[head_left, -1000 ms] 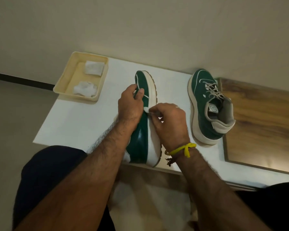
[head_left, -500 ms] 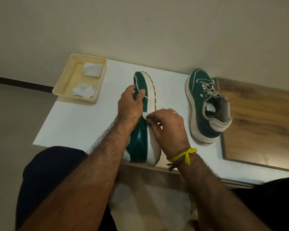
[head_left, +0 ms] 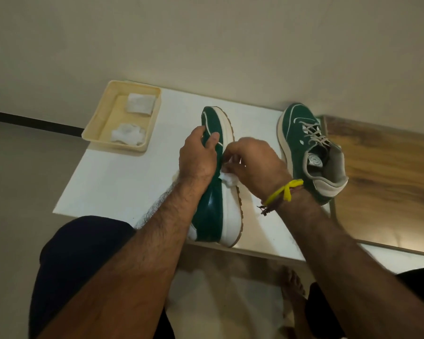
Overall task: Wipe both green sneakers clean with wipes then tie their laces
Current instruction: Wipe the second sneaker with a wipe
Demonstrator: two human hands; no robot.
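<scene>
I read this as mid-wipe on the first sneaker (head_left: 217, 192), which lies tipped on its side at the near edge of the white table (head_left: 123, 187), sole turned to my right. My left hand (head_left: 197, 155) grips the upper near the toe, thumb and fingers curled over the green side, steadying it. My right hand (head_left: 253, 165) pinches a crumpled white wipe (head_left: 228, 178) and presses it against the white midsole about halfway along the shoe. The second sneaker (head_left: 306, 152) stands upright well apart to the right, partly on the wooden board (head_left: 382, 177); its laces (head_left: 312, 133) are threaded, but I cannot tell whether they are knotted. Two used-looking wipes (head_left: 129, 133) sit in the cream tray (head_left: 103, 121) at the far left corner (whether they are spent or spare I cannot say). My judgement: wiping of the first shoe is under way, heel end of the midsole still to do; the second shoe shows no sign either way of cleaning; lacing of both remains. Well under half done, I would say.
</scene>
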